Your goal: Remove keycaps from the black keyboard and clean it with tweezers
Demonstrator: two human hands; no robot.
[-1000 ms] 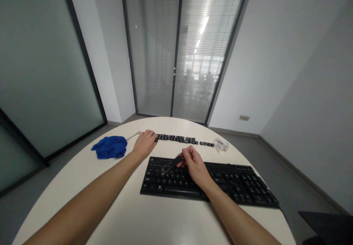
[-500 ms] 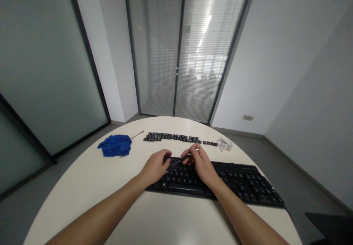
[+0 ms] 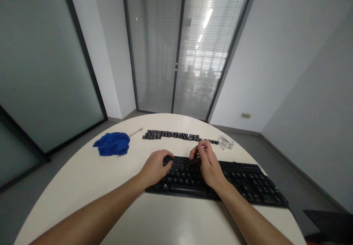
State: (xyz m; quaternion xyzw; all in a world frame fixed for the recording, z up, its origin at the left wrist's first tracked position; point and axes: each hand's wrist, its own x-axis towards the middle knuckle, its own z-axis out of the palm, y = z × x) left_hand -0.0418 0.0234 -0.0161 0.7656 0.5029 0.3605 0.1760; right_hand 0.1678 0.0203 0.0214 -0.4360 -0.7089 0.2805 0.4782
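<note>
A black keyboard (image 3: 187, 189) lies across the table in front of me. My left hand (image 3: 157, 167) is on its left end, fingers curled over the far edge and thumb on the near side, gripping it. Over the middle of the keys, my right hand (image 3: 209, 162) pinches a keycap puller (image 3: 188, 162), a dark tool with thin wire prongs. Its prongs point left and down at the upper key rows; whether they touch a key I cannot tell. Part of its handle is hidden by the fingers. Beyond the keyboard, several loose black keycaps (image 3: 171, 134) stand in rows.
A crumpled blue cloth (image 3: 113, 144) lies at the left, beside a thin pale stick, perhaps a brush (image 3: 136, 131). Crumpled clear-white plastic (image 3: 226, 142) sits at the right end of the keycaps. The round cream table (image 3: 116, 186) curves off on both sides.
My right hand has moved slightly right with the puller, whose wire prongs now sit farther right over the keys. My left hand stays on the keyboard's left end. The view has shifted slightly.
</note>
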